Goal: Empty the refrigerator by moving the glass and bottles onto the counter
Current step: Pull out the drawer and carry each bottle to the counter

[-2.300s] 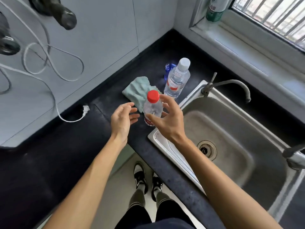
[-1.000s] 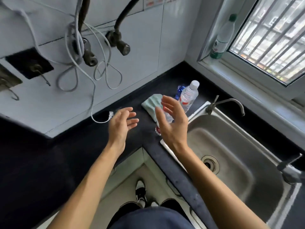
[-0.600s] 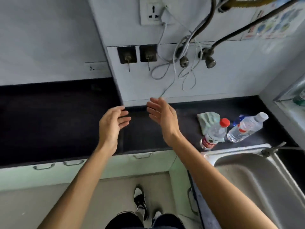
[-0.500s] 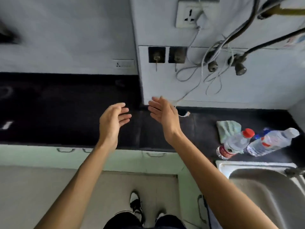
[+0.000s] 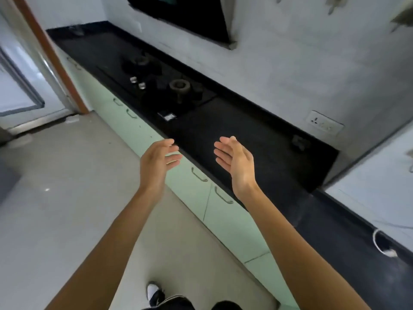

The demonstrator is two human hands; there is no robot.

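Dark kitchen bench [image 5: 257,135] runs beyond both empty hands: left hand [image 5: 156,163] and right hand [image 5: 238,163] hover with fingers [image 5: 173,158] spread wide, holding nothing. Farther ahead sits a stove [image 5: 169,90]. No bottle or glass shows; expect slippery, fragile ones, best gripped mid-body.

The dark hood [image 5: 185,16] above the stove [image 5: 165,86] is cut off by the top edge. A small dark object [image 5: 300,142] on the tabletop [image 5: 245,135] is too blurred to identify; a white cord [image 5: 390,253] runs off at right.
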